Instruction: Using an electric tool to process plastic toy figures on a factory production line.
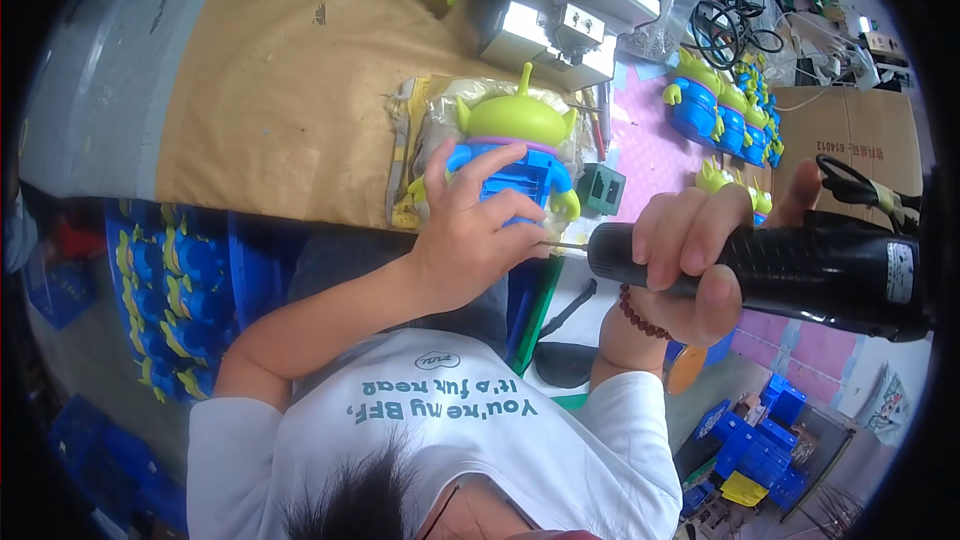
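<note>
A green-and-blue three-eared toy figure (pixel 518 120) lies on a plastic-wrapped pad on the workbench, its blue body showing an open recess. My left hand (pixel 475 225) rests over its body; some fingers reach across the blue part. Thumb and forefinger are drawn close together at the tip of a driver bit, and anything small between them is hidden. My right hand (pixel 690 245) is wrapped round a black electric screwdriver (pixel 800 270). The tool is held sideways, with its thin bit pointing left to my left fingertips.
Behind the toy stands a white-and-metal machine (pixel 570 25). A small grey-green block (pixel 602 188) sits right of the toy. More finished-looking figures (pixel 695 105) stand in rows at the right, beside a cardboard box (pixel 850 135). Stacked figures (pixel 165 290) fill a blue crate at lower left.
</note>
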The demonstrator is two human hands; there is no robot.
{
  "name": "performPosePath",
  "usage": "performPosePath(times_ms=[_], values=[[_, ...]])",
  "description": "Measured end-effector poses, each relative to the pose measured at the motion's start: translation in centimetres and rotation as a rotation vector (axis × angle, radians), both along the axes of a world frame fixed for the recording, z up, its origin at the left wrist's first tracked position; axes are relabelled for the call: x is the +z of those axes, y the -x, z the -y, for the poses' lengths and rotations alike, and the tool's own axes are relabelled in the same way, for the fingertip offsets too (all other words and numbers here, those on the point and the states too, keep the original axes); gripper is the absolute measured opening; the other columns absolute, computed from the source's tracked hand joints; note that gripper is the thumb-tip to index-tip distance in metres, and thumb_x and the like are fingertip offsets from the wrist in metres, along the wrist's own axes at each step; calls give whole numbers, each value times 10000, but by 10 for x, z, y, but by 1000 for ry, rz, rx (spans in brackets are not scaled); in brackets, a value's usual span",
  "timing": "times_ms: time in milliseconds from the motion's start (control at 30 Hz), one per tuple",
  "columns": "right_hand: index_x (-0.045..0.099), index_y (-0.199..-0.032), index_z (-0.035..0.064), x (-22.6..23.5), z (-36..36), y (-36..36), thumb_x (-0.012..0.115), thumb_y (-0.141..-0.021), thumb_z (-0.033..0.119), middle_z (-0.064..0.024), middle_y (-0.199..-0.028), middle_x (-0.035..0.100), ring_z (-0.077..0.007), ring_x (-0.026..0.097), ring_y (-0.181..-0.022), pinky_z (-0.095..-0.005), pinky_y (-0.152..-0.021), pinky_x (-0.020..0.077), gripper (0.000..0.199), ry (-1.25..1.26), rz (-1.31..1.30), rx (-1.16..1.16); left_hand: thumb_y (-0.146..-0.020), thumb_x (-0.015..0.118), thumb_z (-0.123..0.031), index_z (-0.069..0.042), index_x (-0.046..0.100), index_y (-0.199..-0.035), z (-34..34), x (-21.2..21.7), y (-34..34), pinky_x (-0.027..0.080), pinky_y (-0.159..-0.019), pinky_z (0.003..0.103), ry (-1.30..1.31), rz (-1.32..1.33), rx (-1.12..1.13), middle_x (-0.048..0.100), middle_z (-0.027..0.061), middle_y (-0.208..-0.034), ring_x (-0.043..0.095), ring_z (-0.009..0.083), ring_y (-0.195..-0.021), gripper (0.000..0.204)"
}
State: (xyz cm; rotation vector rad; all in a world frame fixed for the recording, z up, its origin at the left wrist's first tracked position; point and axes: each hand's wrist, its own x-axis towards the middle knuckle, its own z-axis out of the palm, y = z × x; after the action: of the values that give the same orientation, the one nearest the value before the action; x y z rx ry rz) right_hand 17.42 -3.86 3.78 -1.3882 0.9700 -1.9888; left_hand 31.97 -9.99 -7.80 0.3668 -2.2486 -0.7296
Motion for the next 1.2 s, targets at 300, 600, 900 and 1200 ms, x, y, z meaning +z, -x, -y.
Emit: performPosePath(times_ms=[300,600,900,1200], values=[[113,-1518,134,-12,-14,-13,659,-848,162,-47,-781,527,-132,524,-523,-299,-502,460,865,-12,-63,19,-645,792,-260,-164,631,-717,-3,21,2,160,-1028,676,57,26,11,589,-52,-898,485,283,-1209,201],[103,-1515,125,-4,-14,6,622,-857,140,-47,-792,529,-130,539,-541,-290,-517,471,838,55,-104,134,-640,774,-274,-144,584,-723,-2,9,-2,213,-995,686,50,6,26,562,-28,-880,490,271,-1188,245],[78,-1515,161,-10,-20,-5,652,-857,175,-39,-769,524,-134,526,-519,-307,-501,468,873,-35,-51,6,-632,793,-292,-167,646,-843,-7,6,-1,188,-1032,656,81,65,-41,591,-53,-960,501,283,-1185,286],[3,-1512,253,-28,-20,-2,732,-823,202,-34,-733,532,-169,548,-530,-340,-557,507,1005,-106,12,-142,-548,853,-386,-158,481,-1358,16,-4,-27,270,-1049,546,-18,204,116,361,189,-1426,354,398,-1287,920]])
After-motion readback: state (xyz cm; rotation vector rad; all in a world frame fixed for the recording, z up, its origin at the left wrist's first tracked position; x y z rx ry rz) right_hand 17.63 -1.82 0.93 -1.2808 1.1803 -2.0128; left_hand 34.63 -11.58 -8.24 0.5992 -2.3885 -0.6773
